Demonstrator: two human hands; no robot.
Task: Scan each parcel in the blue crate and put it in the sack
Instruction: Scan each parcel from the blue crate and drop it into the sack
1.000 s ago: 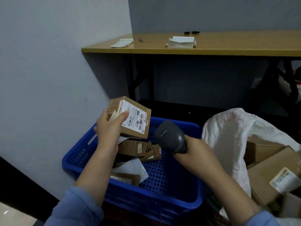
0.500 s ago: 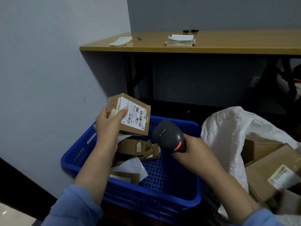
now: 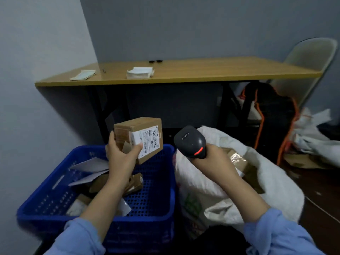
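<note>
Change: your left hand (image 3: 121,157) has carried the parcel (image 3: 141,135) up and rightward, so it now sits at centre frame over the far right corner of the blue crate (image 3: 147,227); your right hand (image 3: 213,159) has lifted the scanner (image 3: 190,141) to just right of centre, above the sack (image 3: 202,183)
Left grip: thumb on the near brown face, fingers wrapped round the left end; you hold the parcel firmly, clear of the crate
Right grip: fingers curled tight round the scanner's handle; a red light glows on its dark, rounded head
Parcel: plain cardboard box, squared edges, tilted; a white label (image 3: 149,139) with barcodes faces you
Gap: parcel and scanner are near each other, not touching
Blue crate: lower left of frame; rigid plastic, perforated floor and walls; it holds pale flat mailers (image 3: 90,165) and small boxes (image 3: 135,183) of brown card, piled loosely at its left side
Sack: lower right; white woven cloth, crumpled, mouth open; inside lies a taped box (image 3: 237,161), its tape glossy
Table (image 3: 202,70): upper centre; smooth wooden top, black legs; two paper stacks (image 3: 139,73) lie on it
Upper right: a pale chair (image 3: 309,61); a black bag (image 3: 272,115) with orange straps in front of it
</note>
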